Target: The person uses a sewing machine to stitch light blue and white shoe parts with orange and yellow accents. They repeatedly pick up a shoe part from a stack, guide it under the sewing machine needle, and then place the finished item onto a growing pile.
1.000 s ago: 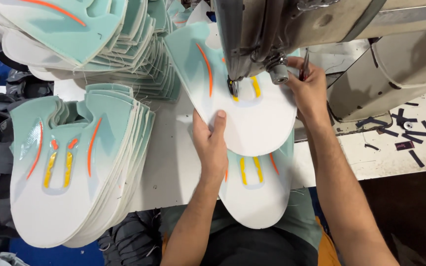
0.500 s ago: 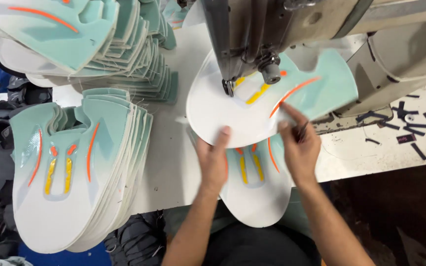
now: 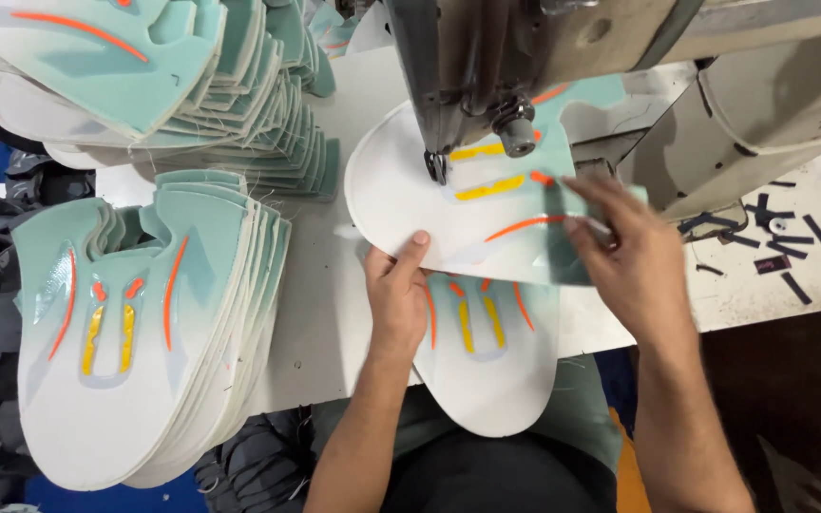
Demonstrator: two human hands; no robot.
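A flat shoe piece of white and pale green fabric with orange and yellow stripes (image 3: 429, 204) lies on the white tabletop (image 3: 320, 285), under the needle part of a big grey sewing machine (image 3: 472, 85). The round white end of the piece points to the left.

The left hand (image 3: 396, 294) lies flat on the near edge of this piece. Its thumb points up and presses on the white part. The fingers are stretched out, not curled, so it presses down and does not grip.

The right hand (image 3: 634, 252) is on the green end of the piece, to the right of the needle. Its fingers are spread and flat on the fabric. It looks a little blurry, and I cannot tell if the fingertips pinch the edge.

A second flat shoe piece of the same colours (image 3: 486, 356) lies under the first one and hangs over the near edge of the tabletop, between the two arms.

On the left sits a tall pile of the same shoe pieces (image 3: 135, 323). Another fanned pile (image 3: 173, 85) lies behind it. Small dark scraps (image 3: 772, 233) lie on the far right of the tabletop.
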